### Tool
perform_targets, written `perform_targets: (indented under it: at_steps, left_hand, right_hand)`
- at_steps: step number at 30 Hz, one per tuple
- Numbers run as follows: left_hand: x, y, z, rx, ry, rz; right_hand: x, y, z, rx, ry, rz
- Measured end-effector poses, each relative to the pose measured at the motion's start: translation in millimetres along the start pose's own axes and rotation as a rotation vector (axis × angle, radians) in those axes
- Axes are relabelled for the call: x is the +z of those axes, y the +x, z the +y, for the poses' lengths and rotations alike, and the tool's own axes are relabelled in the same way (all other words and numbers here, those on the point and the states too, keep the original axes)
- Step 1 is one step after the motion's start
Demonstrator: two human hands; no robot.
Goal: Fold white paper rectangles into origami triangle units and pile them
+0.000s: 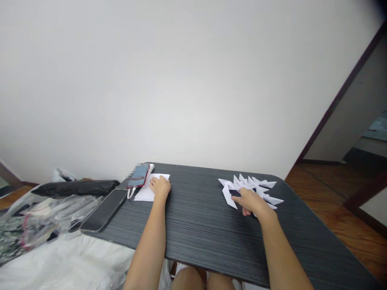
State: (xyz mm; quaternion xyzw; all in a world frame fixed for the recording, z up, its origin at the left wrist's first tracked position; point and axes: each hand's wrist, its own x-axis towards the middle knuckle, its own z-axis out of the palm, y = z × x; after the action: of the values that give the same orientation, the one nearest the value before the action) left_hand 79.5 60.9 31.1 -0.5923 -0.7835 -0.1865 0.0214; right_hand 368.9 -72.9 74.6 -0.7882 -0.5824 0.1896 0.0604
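My left hand (160,187) rests with curled fingers on a stack of white paper sheets (144,194) near the far left of the dark table (199,217). My right hand (248,201) lies on a ring of several folded white paper points (260,188) at the far right of the table, fingers bent down onto the pieces; whether it grips one is hidden.
A black phone (104,210) lies at the table's left edge beside a small red-edged pack with a white cable (138,179). Clear plastic bags (45,217) and a black bundle (75,187) sit to the left. White wall behind; wooden floor and a doorway on the right.
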Motion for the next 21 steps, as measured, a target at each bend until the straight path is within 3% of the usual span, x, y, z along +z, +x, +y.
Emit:
perform_targets:
  at_steps: [4, 6, 11, 13, 16, 21]
  left_hand:
    - [-4.9, 5.4, -0.6, 0.017, 0.014, -0.057]
    - [-7.7, 11.6, 0.7, 0.036, 0.015, -0.089]
    - [-5.4, 35.9, 0.1, 0.205, 0.006, -0.101]
    - [-1.1, 43.7, -2.9, 0.314, -0.039, -0.192]
    - [5.0, 47.4, -8.1, 0.361, -0.060, -0.247]
    - [9.9, 42.1, -13.6, 0.399, -0.118, -0.183]
  right_hand:
    - [-6.0, -1.8, -5.5, 0.031, -0.001, 0.265]
    - [-4.5, -2.1, -10.8, 0.009, -0.011, 0.325]
    - [3.9, -0.5, -18.6, -0.062, 0.027, 0.321]
    - [5.9, 0.1, -19.2, -0.081, 0.041, 0.300]
    - [8.2, 0.9, -19.8, -0.098, 0.054, 0.283]
    - [13.0, 2.2, -23.9, -0.133, 0.027, 0.249]
